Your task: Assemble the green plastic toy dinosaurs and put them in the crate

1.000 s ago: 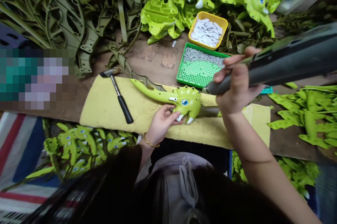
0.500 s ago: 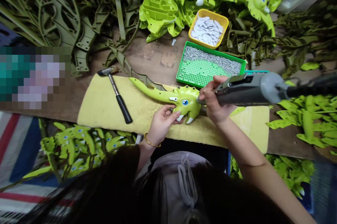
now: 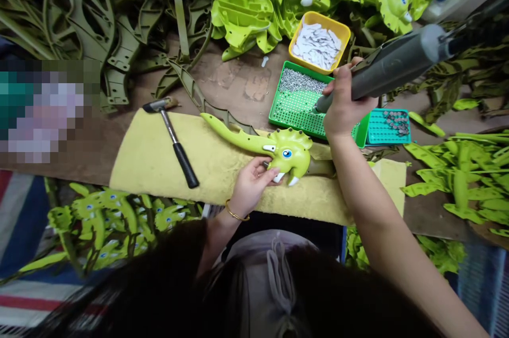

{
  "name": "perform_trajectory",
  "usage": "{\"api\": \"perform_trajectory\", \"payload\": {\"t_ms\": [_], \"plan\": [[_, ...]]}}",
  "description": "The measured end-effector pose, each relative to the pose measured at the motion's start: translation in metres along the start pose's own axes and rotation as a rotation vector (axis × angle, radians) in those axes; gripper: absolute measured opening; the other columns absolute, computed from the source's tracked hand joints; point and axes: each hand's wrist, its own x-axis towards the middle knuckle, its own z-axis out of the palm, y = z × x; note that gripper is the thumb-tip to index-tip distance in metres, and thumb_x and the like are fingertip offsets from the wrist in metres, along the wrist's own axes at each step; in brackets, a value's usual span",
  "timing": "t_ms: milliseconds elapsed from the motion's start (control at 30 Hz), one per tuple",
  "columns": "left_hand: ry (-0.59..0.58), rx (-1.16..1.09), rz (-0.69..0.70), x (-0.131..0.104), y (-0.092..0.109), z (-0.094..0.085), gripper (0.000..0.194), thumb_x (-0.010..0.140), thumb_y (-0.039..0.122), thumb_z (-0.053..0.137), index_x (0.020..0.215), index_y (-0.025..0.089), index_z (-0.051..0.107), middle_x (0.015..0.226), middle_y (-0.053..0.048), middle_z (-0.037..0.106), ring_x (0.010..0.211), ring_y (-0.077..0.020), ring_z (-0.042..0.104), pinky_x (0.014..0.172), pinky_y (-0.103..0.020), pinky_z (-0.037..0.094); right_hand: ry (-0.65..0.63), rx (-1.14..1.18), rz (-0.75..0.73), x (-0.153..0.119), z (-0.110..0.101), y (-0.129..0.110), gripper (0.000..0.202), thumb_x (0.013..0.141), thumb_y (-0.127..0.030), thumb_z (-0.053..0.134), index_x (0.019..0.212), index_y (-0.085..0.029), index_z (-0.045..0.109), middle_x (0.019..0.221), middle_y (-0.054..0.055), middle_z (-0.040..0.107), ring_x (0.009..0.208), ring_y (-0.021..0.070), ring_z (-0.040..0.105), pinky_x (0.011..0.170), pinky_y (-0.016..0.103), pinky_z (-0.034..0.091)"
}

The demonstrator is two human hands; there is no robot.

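A lime-green plastic dinosaur head [image 3: 294, 153] with a blue eye and white horns lies on a yellow cloth [image 3: 218, 179]. My left hand [image 3: 254, 181] pinches its lower edge near the white beak. A long curved green piece [image 3: 234, 139] extends left from the head, and an olive strip [image 3: 323, 167] shows at its right. My right hand [image 3: 345, 105] is wrapped around a grey electric screwdriver [image 3: 392, 65]. The screwdriver's tip is over the green perforated tray [image 3: 292, 112], which holds many small screws [image 3: 300, 81]; whether a screw is on the tip cannot be made out.
A hammer [image 3: 175, 144] lies on the cloth's left. Behind the tray is a yellow bin [image 3: 345, 30] of white parts; a teal tray [image 3: 371, 131] with small metal pieces sits right. Olive strips [image 3: 79, 4] and green heads [image 3: 246, 15] are heaped behind. A blurred-out patch covers the far left.
My right hand has lifted the screwdriver off the dinosaur head and moved it up and right, over the screw tray. My left hand still holds the head.
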Motion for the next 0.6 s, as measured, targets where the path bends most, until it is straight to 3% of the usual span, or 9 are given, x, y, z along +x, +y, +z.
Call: {"api": "perform_trajectory", "payload": {"t_ms": [167, 333, 467, 567, 600], "plan": [[-0.011, 0.015, 0.004, -0.001, -0.001, -0.001, 0.047, 0.061, 0.038, 0.082, 0.094, 0.017, 0.056, 0.082, -0.001, 0.071, 0.066, -0.0170, 0.070, 0.065, -0.031, 0.061, 0.094, 0.030, -0.105, -0.005, 0.003, -0.004, 0.025, 0.084, -0.045, 0.060, 0.097, -0.024, 0.055, 0.081, -0.003, 0.056, 0.051, 0.0072, 0.057, 0.054, 0.028, 0.057], [-0.014, 0.021, -0.002, 0.000, -0.001, -0.001, 0.050, 0.061, 0.040, 0.082, 0.095, 0.017, 0.054, 0.081, -0.001, 0.071, 0.066, -0.0174, 0.070, 0.067, -0.032, 0.061, 0.148, 0.080, -0.200, 0.000, 0.006, -0.013, 0.020, 0.080, -0.037, 0.066, 0.090, -0.022, 0.058, 0.077, -0.004, 0.057, 0.047, 0.0055, 0.054, 0.048, 0.024, 0.051], [-0.066, 0.031, -0.002, 0.000, -0.002, -0.004, 0.054, 0.060, 0.033, 0.084, 0.100, 0.017, 0.052, 0.085, -0.001, 0.071, 0.075, -0.0163, 0.071, 0.076, -0.032, 0.059, 0.170, 0.294, -0.309, -0.006, 0.002, -0.054, 0.013, 0.082, -0.025, 0.064, 0.095, -0.021, 0.063, 0.076, -0.004, 0.061, 0.044, 0.0023, 0.052, 0.040, 0.017, 0.040], [-0.096, 0.017, 0.007, -0.001, -0.004, -0.004, 0.061, 0.053, 0.022, 0.087, 0.101, 0.017, 0.050, 0.088, -0.002, 0.070, 0.083, -0.0160, 0.070, 0.083, -0.031, 0.056, 0.050, 0.393, -0.302, -0.036, -0.009, -0.095, 0.017, 0.084, -0.030, 0.061, 0.100, -0.026, 0.065, 0.080, -0.004, 0.062, 0.044, 0.0014, 0.050, 0.036, 0.017, 0.036], [-0.098, 0.006, 0.009, -0.001, -0.004, -0.003, 0.062, 0.052, 0.021, 0.087, 0.101, 0.017, 0.050, 0.088, -0.001, 0.070, 0.083, -0.0159, 0.070, 0.083, -0.031, 0.056, -0.045, 0.346, -0.272, -0.049, -0.014, -0.106, 0.019, 0.085, -0.035, 0.059, 0.103, -0.030, 0.063, 0.082, -0.004, 0.060, 0.044, 0.0018, 0.048, 0.035, 0.018, 0.037]]}}
